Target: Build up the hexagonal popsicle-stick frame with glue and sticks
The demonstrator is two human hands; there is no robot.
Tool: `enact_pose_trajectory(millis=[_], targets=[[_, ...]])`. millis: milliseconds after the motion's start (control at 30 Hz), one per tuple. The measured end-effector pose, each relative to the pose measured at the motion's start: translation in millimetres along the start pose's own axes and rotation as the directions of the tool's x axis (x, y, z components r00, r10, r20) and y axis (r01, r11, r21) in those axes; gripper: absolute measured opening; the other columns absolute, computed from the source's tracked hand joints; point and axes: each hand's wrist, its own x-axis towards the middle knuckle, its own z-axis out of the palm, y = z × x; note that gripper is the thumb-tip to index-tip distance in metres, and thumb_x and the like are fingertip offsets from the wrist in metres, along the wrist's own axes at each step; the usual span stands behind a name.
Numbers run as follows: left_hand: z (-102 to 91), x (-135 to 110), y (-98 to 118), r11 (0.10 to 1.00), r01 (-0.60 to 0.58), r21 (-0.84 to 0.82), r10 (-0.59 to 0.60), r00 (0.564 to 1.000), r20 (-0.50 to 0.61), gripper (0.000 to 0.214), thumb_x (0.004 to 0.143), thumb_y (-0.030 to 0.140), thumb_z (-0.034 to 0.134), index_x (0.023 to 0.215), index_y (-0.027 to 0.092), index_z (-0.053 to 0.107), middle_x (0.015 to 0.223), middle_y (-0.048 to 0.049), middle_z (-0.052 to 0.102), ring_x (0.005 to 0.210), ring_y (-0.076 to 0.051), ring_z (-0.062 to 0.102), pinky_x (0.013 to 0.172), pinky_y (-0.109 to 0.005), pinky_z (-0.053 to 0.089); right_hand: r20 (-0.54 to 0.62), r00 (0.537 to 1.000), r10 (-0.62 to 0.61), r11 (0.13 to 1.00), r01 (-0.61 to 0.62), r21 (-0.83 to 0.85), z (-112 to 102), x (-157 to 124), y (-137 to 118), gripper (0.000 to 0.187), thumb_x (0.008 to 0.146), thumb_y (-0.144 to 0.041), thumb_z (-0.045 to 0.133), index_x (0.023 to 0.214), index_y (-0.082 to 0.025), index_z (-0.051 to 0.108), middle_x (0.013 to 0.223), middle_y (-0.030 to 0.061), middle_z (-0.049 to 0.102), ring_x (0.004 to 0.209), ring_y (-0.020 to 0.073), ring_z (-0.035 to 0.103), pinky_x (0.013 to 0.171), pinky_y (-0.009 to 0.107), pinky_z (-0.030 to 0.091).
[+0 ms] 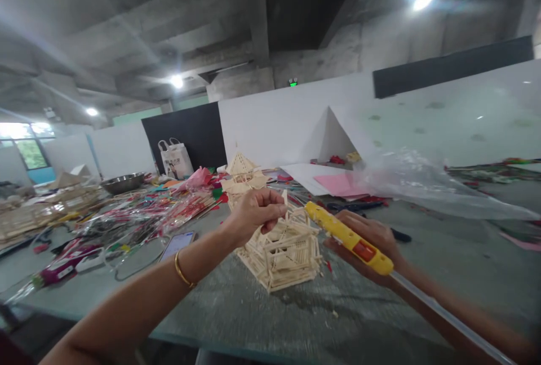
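Note:
A yellow hot glue gun [349, 235] is gripped in my right hand [376, 241], its front end pointing left and a clear glue stick [443, 311] running out of its back. My left hand [257, 214] pinches a short, pale wooden stick [285, 198] between thumb and fingers. Under both hands stands a small many-sided house model [291, 258] built from thin wooden sticks. The glue gun's tip is near the model's upper sticks; whether they touch I cannot tell. Behind my left hand rises a pointed stick-built tower [240, 170], partly hidden.
To the left lie a phone [180, 244], a purple bottle-like object [67, 263] and piles of plastic-wrapped craft materials [169, 207]. Farther back are a metal bowl [122, 183] and a white bag [175, 159]. Pink paper [340, 183] and clear plastic sheeting [426, 185] lie at the right.

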Motion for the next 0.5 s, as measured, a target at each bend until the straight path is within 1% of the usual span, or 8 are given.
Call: enact_pose_trajectory(millis=[100, 167, 333, 500], targets=[[10.3, -0.4, 1.5, 0.999, -0.003, -0.033, 0.002, 1.000, -0.022, 0.026, 0.063, 0.030, 0.073, 0.074, 0.014, 0.056, 0.053, 0.0076, 0.050, 0.038, -0.001, 0.035, 0.035, -0.016, 0.024, -0.033, 0.999, -0.008, 1.000, 0.008, 0.015, -0.4, 1.2, -1.3, 0.019, 0.098, -0.032, 0.049, 0.084, -0.019, 0.051, 0.075, 0.0015, 0.058, 0.062, 0.0114, 0.055, 0.052, 0.025, 0.035], [13.6, -1.7, 0.4, 0.999, -0.003, -0.034, 0.002, 1.000, -0.027, 0.024, 0.063, 0.028, 0.072, 0.074, 0.014, 0.056, 0.054, 0.0077, 0.050, 0.038, -0.001, 0.036, 0.035, -0.016, 0.024, -0.052, 0.999, -0.009, 1.000, 0.010, 0.019, -0.8, 3.2, -2.2, 0.022, 0.098, -0.034, 0.048, 0.083, -0.019, 0.050, 0.074, 0.0012, 0.057, 0.060, 0.0108, 0.054, 0.051, 0.024, 0.035], [13.0, -2.6, -5.6, 1.000, 0.014, 0.003, -0.014, 1.000, -0.021, 0.022, 0.065, 0.030, 0.070, 0.071, 0.015, 0.055, 0.048, 0.0073, 0.048, 0.036, -0.002, 0.036, 0.035, -0.016, 0.025, -0.060, 0.998, -0.025, 0.999, 0.026, 0.027, -2.6, 6.1, -3.6, 0.027, 0.099, -0.039, 0.047, 0.081, -0.019, 0.050, 0.072, 0.0011, 0.057, 0.058, 0.0104, 0.054, 0.049, 0.024, 0.036], [11.2, -2.0, -7.6, 1.000, 0.007, -0.001, -0.007, 1.000, -0.008, 0.022, 0.067, 0.032, 0.070, 0.069, 0.015, 0.056, 0.047, 0.0062, 0.049, 0.036, -0.003, 0.038, 0.035, -0.016, 0.027, -0.027, 1.000, 0.009, 0.999, -0.008, 0.049, -2.2, 2.5, -1.6, 0.025, 0.098, -0.039, 0.049, 0.082, -0.020, 0.050, 0.072, 0.0005, 0.056, 0.056, 0.0113, 0.052, 0.049, 0.025, 0.035]])
